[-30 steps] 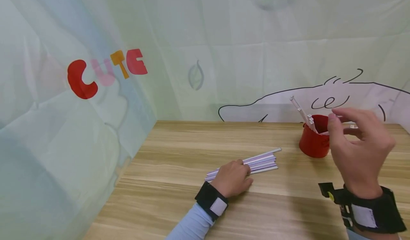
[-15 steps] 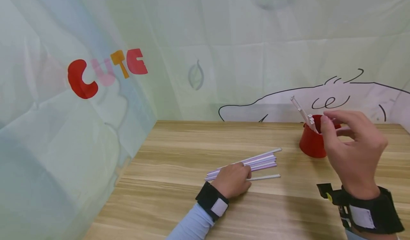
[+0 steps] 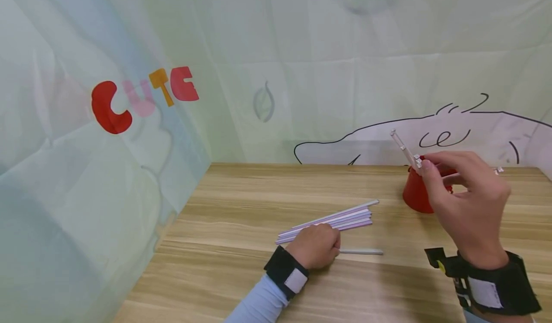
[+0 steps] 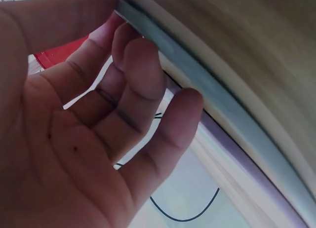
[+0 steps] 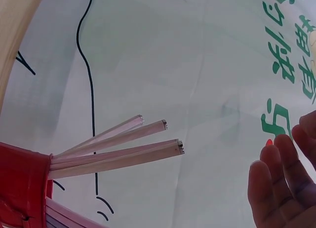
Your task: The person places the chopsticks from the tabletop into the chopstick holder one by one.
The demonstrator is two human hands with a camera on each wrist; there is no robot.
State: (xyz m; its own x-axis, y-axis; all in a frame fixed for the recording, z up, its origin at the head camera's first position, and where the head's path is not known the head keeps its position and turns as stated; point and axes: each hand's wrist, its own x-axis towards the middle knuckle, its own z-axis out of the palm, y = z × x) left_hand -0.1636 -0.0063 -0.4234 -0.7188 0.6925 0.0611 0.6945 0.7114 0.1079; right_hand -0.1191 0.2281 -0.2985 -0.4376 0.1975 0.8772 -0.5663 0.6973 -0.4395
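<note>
My left hand point(image 3: 314, 246) rests low over the table and pinches one thin greyish stick point(image 3: 361, 252), whose free end points right. In the left wrist view the thumb and a fingertip meet on this stick point(image 4: 232, 109). Beside the hand lies a fanned bundle of lilac and white sticks point(image 3: 351, 218). My right hand point(image 3: 474, 198) hovers at the red bucket point(image 3: 416, 193), fingers loosely bent, partly covering it. Several pale pink sticks point(image 5: 118, 156) lean out of the bucket, their ends jagged. No stick shows between the right fingers in the right wrist view.
The wood-grain table point(image 3: 241, 189) meets a pale printed cloth point(image 3: 276, 64) at the back. Another cloth side point(image 3: 64, 193) with coloured letters borders the left. One stick end point(image 3: 498, 170) shows beyond the right hand.
The greyish stick, at first against the bundle, has been drawn away from it, nearer to me, in my left fingers. My right hand has shifted left over the bucket.
</note>
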